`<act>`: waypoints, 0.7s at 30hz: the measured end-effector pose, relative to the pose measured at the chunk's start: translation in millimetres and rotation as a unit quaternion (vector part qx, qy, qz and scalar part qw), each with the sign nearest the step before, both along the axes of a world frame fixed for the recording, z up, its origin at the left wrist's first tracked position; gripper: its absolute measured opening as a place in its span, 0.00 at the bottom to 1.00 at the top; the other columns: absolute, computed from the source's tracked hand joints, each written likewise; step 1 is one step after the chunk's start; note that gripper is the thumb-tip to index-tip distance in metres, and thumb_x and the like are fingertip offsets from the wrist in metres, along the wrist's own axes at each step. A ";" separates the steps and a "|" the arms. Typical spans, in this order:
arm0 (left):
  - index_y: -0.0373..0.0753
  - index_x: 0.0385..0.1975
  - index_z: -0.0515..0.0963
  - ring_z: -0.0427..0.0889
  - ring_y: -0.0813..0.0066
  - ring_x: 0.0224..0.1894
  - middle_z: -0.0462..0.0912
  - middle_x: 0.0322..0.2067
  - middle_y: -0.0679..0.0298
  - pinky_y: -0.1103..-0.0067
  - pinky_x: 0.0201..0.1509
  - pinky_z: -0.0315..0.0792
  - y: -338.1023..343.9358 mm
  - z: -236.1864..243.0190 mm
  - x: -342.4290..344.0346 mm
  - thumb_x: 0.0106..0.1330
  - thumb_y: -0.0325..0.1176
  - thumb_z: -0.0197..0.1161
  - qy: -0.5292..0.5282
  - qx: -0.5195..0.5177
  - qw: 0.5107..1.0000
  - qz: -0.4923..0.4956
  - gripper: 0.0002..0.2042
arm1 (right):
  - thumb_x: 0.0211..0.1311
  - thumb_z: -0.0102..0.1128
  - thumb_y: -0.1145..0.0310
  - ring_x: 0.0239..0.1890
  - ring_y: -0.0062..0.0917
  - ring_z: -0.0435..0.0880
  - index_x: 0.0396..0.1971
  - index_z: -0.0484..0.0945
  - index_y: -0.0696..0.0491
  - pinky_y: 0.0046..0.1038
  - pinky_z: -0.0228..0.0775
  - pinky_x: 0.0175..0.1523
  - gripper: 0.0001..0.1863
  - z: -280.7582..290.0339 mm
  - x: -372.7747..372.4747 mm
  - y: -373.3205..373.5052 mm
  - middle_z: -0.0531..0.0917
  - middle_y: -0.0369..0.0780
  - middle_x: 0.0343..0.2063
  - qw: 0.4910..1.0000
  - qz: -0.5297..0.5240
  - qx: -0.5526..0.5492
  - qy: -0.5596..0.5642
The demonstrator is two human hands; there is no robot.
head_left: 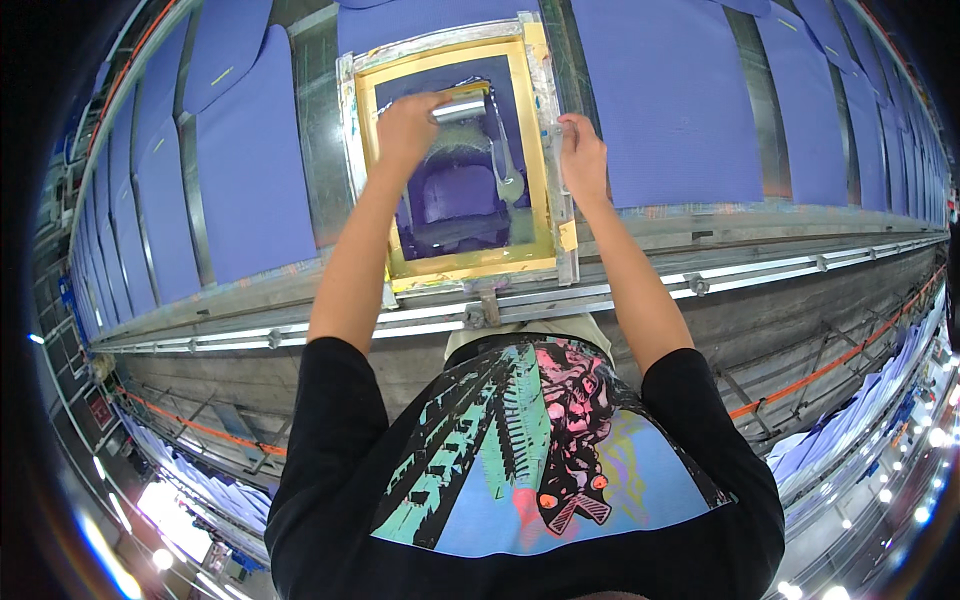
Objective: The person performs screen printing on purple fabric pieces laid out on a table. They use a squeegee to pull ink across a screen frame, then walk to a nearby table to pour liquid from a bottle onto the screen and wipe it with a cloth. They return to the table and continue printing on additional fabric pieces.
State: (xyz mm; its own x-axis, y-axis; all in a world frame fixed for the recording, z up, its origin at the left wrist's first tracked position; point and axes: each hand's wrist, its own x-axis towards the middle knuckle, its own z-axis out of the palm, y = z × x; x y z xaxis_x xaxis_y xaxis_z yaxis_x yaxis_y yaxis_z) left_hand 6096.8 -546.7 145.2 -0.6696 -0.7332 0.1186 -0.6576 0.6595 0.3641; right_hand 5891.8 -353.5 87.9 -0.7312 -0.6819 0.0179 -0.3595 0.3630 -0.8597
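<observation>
So the left hand [405,132] is wrapped around one end of the squeegee [460,109], which sits just to its right on the mesh, while the right hand [585,158] has its fingers curled at the near side rail of the screen frame [472,266], can't tell how tightly. I'd guess the squeegee's stiff and fairly light but slick near that glossy paste [511,186] right-below the left hand, so hold its dry back. Frame's probably rigid, mesh delicate, so grab the rails.
</observation>
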 end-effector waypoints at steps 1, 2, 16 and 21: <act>0.52 0.45 0.89 0.87 0.59 0.42 0.90 0.41 0.62 0.66 0.46 0.81 17.1 -10.6 5.7 0.58 0.24 0.62 0.023 -0.036 0.999 -0.008 0.18 | 0.74 0.54 0.71 0.38 0.54 0.85 0.47 0.81 0.51 0.50 0.74 0.42 0.09 -0.1 -0.2 0.4 0.86 0.55 0.35 1.000 0.004 0.005 -0.013; 0.51 0.44 0.89 0.87 0.61 0.44 0.90 0.43 0.65 0.67 0.48 0.81 36.5 -20.4 15.2 0.58 0.23 0.62 0.014 -0.040 0.999 -0.006 0.18 | 0.74 0.54 0.71 0.37 0.54 0.85 0.47 0.81 0.51 0.50 0.74 0.42 0.09 0.0 -1.1 1.0 0.86 0.54 0.35 0.999 0.000 0.017 -0.030; 0.58 0.51 0.88 0.87 0.53 0.37 0.89 0.35 0.58 0.62 0.44 0.82 -15.0 12.0 0.1 0.56 0.30 0.63 -0.045 0.110 0.991 0.055 0.22 | 0.75 0.54 0.69 0.34 0.50 0.85 0.48 0.81 0.52 0.44 0.75 0.40 0.09 -8.9 -0.6 -2.8 0.85 0.53 0.32 0.999 0.002 -0.037 0.014; 0.57 0.45 0.89 0.88 0.57 0.43 0.90 0.43 0.63 0.63 0.46 0.82 18.5 -19.5 2.6 0.60 0.26 0.60 -0.054 0.006 0.998 0.043 0.19 | 0.75 0.55 0.69 0.30 0.44 0.85 0.47 0.81 0.52 0.40 0.73 0.38 0.08 -18.2 -1.3 -2.8 0.84 0.51 0.28 0.999 0.004 -0.033 0.003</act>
